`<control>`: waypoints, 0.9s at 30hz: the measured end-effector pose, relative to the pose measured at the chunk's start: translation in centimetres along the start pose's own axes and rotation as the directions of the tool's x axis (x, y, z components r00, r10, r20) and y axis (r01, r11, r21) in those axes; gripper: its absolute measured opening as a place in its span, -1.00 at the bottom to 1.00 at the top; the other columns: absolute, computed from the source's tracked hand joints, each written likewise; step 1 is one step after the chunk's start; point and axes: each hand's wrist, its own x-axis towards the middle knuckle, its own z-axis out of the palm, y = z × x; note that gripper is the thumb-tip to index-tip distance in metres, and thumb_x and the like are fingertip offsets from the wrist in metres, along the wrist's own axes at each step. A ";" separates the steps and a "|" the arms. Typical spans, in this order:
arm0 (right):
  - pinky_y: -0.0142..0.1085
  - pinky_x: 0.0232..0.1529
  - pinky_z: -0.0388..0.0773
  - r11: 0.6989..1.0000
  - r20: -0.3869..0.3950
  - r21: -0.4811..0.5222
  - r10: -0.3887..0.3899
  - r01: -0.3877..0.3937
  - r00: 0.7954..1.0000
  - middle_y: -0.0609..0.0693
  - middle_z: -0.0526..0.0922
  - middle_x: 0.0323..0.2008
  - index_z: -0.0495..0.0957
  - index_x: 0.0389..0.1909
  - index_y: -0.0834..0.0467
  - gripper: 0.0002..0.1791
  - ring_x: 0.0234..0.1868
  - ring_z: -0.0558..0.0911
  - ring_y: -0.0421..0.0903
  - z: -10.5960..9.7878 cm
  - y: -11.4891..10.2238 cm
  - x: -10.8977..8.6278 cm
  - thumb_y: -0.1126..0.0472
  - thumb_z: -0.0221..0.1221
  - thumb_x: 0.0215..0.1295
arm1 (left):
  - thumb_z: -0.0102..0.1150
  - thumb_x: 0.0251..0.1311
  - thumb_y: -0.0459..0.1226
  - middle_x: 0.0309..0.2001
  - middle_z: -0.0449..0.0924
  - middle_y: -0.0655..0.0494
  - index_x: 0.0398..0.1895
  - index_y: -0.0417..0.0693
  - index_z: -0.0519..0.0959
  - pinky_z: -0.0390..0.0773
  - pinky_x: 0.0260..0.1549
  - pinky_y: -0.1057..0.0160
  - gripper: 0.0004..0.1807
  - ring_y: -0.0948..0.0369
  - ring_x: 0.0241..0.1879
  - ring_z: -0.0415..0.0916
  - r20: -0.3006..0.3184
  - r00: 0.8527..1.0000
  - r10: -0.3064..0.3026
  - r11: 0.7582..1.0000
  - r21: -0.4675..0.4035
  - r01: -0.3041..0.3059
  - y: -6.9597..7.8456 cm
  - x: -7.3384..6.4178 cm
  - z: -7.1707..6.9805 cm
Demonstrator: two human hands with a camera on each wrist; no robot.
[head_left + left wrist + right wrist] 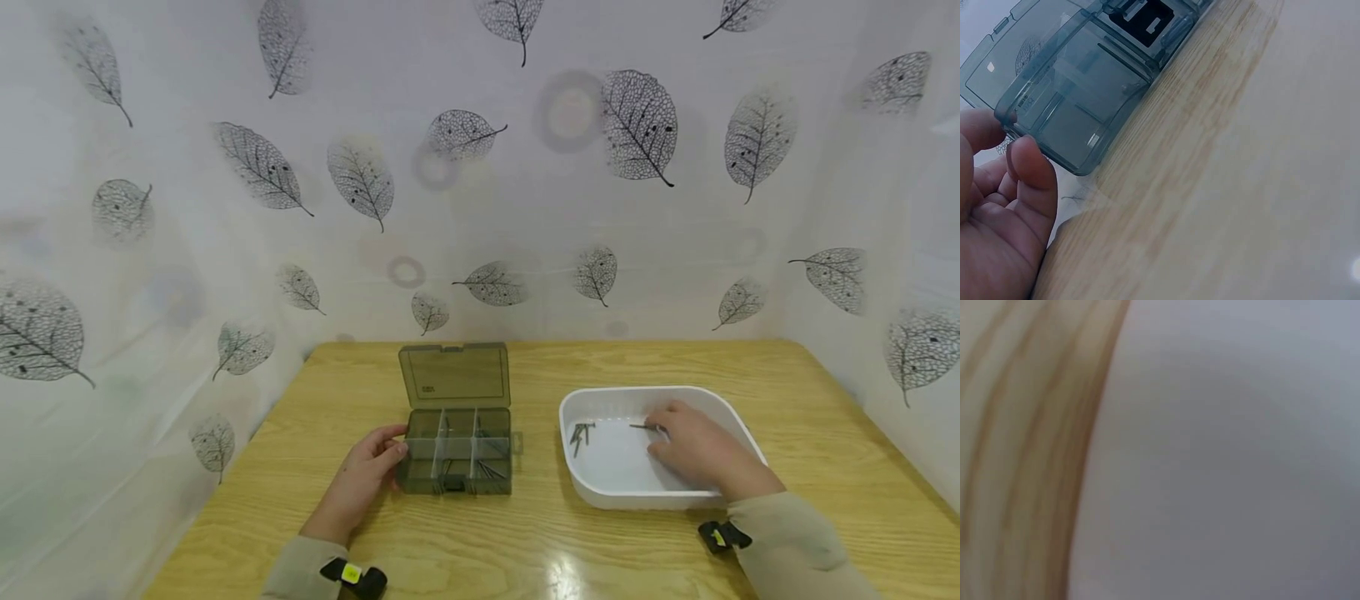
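Table (pixel 480 554) under grey box (pixel 420 479), pinched at its left side by left hand (pixel 363 467); right of box, white tray (pixel 626 471) with right hand (pixel 697 446) inside at one screw (pixel 639 427), grip impossible to make out; more screws (pixel 587 433) nearer box; behind box, raised lid (pixel 459 375), then leaf-patterned curtain (pixel 525 217).

The left hand (pixel 369 461) grips a divided box (pixel 457 454); the right hand (pixel 693 450) is inside a tray (pixel 626 500).

On the bench (pixel 540 533) I view remotely a translucent grey box (pixel 417 484), lid (pixel 459 371) raised, slender metal pieces (pixel 491 471) in some compartments, and, at right, a white tray (pixel 615 471) holding a small cluster (pixel 581 430) of similar pieces and a lone piece (pixel 639 427).
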 end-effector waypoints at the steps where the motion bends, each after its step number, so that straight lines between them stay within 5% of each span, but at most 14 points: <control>1: 0.23 0.12 0.45 1.000 -0.002 0.000 -0.002 0.002 1.000 0.30 0.56 0.04 0.66 -0.03 0.27 -0.66 0.09 0.54 0.33 0.0 0.0 0.0 0.21 0.32 0.19 | 0.05 0.52 -0.29 -0.10 0.49 -0.19 0.37 -0.20 0.40 0.61 -0.49 0.18 -0.57 0.12 -0.46 0.41 0.001 1.000 0.000 1.000 -0.002 0.000 0.0 0.0 0.0; 6: 0.00 -0.13 0.54 1.000 0.018 0.012 -0.012 0.012 1.000 0.03 0.53 -0.27 0.61 -0.34 0.09 -0.92 -0.22 0.55 0.03 -0.1 0.0 0.1 0.28 0.32 0.16 | 0.05 0.52 -0.29 -0.09 0.49 -0.18 0.37 -0.15 0.42 0.61 -0.48 0.18 -0.59 0.12 -0.46 0.40 0.000 1.000 -0.018 1.000 -0.014 0.018 -0.1 0.1 -0.1; 12: -0.18 -0.32 0.40 1.000 0.077 0.002 0.011 -0.011 0.997 -0.12 0.47 -0.48 0.53 -0.47 0.03 -0.83 -0.40 0.41 -0.13 0.0 0.0 0.1 0.29 0.28 0.25 | 0.05 0.52 -0.29 -0.10 0.50 -0.17 0.36 -0.15 0.43 0.60 -0.48 0.18 -0.60 0.11 -0.46 0.42 -0.003 1.000 -0.017 1.000 0.000 0.017 0.0 0.1 -0.1; 20: -0.18 -0.35 0.40 1.000 0.034 0.009 0.018 -0.018 0.999 -0.13 0.47 -0.52 0.50 -0.46 0.03 -0.83 -0.44 0.42 -0.14 0.1 -0.4 0.0 0.27 0.24 0.30 | 0.03 0.53 -0.30 -0.09 0.50 -0.16 0.37 -0.14 0.42 0.60 -0.47 0.19 -0.59 0.12 -0.46 0.42 0.001 1.000 -0.017 1.000 0.009 0.017 0.0 0.0 -0.1; 27: -0.02 -0.14 0.57 0.999 -0.029 0.046 -0.008 0.009 1.000 -0.09 0.67 -0.32 0.68 -0.30 0.10 -0.95 -0.29 0.56 -0.12 -0.6 -1.2 0.2 0.29 0.26 0.32 | 0.06 0.52 -0.27 -0.10 0.49 -0.15 0.40 -0.23 0.37 0.58 -0.51 0.19 -0.54 0.11 -0.45 0.40 0.004 1.000 0.000 1.000 -0.004 0.000 0.0 -0.1 0.0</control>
